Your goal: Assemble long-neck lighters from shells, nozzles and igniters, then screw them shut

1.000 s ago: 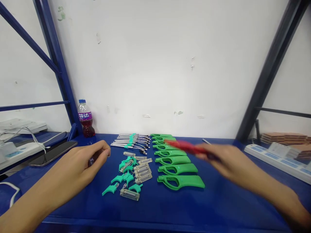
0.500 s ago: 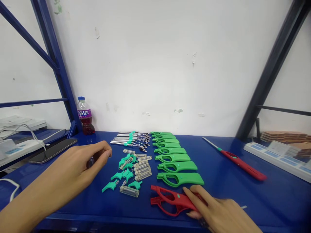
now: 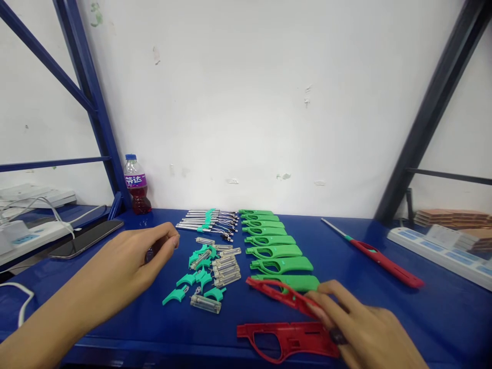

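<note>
1. From where I stand, the upper red shell [image 3: 298, 301] hangs above the near part of the worktop [image 3: 215, 333], its narrow tip pointing left and a little away from the person, its long axis slanting back toward the right hand [image 3: 357, 323].
2. That right hand has a closed grip on the shell's broad end, thumb and fingers pinching it.
3. The lower red shell [image 3: 302, 342] lies just nearer the person, narrow tip also leftward, its long axis running almost straight across.
4. The right fingers cover the upper shell's broad end, and the lower shell's right end is partly lost beside the hand. The upper shell crosses my view of the nearest green shell [image 3: 305, 282]; whether they touch, I can't tell.
5. Both are red, with a finger loop toward the tip. The lower one shows ribs and slots inside; the upper is tilted, its details hard to make out.
6. The left hand [image 3: 140, 256] is loosely curled, a gap between thumb and fingers, near the clear tubes [image 3: 226, 269]. I see nothing in its grip, but can't tell whether the fingertips meet.
</note>
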`<state>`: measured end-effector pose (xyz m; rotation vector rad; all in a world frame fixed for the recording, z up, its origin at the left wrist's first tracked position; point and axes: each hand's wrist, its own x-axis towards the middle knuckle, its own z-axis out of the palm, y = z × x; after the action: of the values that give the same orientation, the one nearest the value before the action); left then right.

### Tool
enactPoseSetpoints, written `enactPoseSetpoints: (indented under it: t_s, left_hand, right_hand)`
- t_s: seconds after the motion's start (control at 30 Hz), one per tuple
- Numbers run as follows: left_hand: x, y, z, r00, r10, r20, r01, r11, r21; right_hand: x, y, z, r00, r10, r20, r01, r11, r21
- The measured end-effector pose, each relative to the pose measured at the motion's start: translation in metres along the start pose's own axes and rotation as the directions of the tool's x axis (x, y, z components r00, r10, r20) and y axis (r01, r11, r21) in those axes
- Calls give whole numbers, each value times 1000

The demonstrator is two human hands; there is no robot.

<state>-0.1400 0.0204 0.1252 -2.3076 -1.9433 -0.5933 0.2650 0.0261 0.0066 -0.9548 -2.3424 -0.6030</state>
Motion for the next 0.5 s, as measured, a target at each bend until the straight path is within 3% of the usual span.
enactPoseSetpoints:
  t_s: [0.13,0.27,0.37,0.5]
  left_hand:
    - [9,-7,14,999,19,-28,-17,998,62]
    - [18,-14,29,995,39,-92,-33,997,68]
    - [25,-21,36,987,35,-157,-15,992,126]
    - [43,-32,39,989,52,-137,-17,969,247]
  right_hand:
    - [-10,41,-3,969,247,26,-247,968,39]
    - [-21,94,7,860,479,178,-488,873,11]
    - [-27,120,21,831,516,207,-527,850,-4]
    - [-31,131,35,811,562,163,-567,824,-24]
